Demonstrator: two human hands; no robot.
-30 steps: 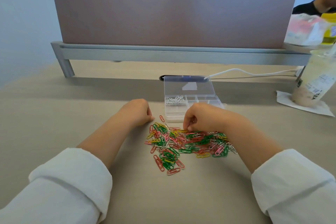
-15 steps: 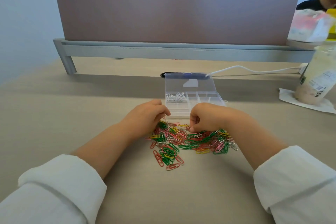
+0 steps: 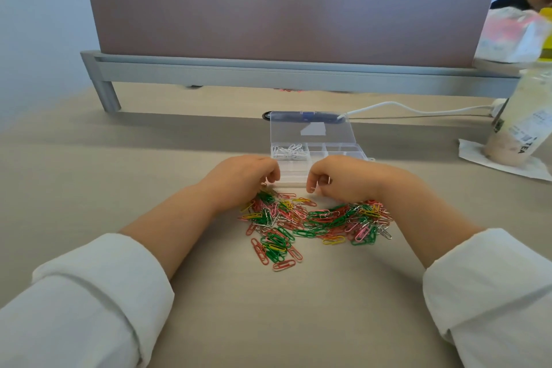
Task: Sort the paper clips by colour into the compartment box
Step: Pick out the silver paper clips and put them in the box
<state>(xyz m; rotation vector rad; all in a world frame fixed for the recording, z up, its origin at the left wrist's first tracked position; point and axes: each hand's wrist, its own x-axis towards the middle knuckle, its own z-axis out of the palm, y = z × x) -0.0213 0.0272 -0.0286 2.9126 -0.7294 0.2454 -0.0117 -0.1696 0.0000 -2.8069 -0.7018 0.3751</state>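
Red, green, yellow, pink and silver clips are spread in a loose pile [image 3: 313, 224] on the beige table [image 3: 119, 173], just in front of the box [image 3: 337, 149]. The box is clear plastic and its lid [image 3: 310, 131] is folded back, away from the person. White clips [image 3: 289, 151] are gathered in its far left compartment; the other compartments in view hold nothing that can be made out.

Both hands are held low between pile and box, knuckles up. The left hand [image 3: 245, 179] is curled, with its fingertips over the pile's far left edge; whether anything is held in it cannot be told. The fingers of the right hand [image 3: 343, 179] are bent inward, and a pale clip [image 3: 311, 189] is pinched at their tips, just above the table near the box's front edge. The forearms are bare below rolled white sleeves [image 3: 89, 293].

A mauve screen [image 3: 283, 9] on a grey rail is set across the back of the table. A white cable [image 3: 403, 107] is run along the table behind the box. To the right, well apart from the pile, a cup [image 3: 519, 128] is stood on a napkin [image 3: 478, 155].
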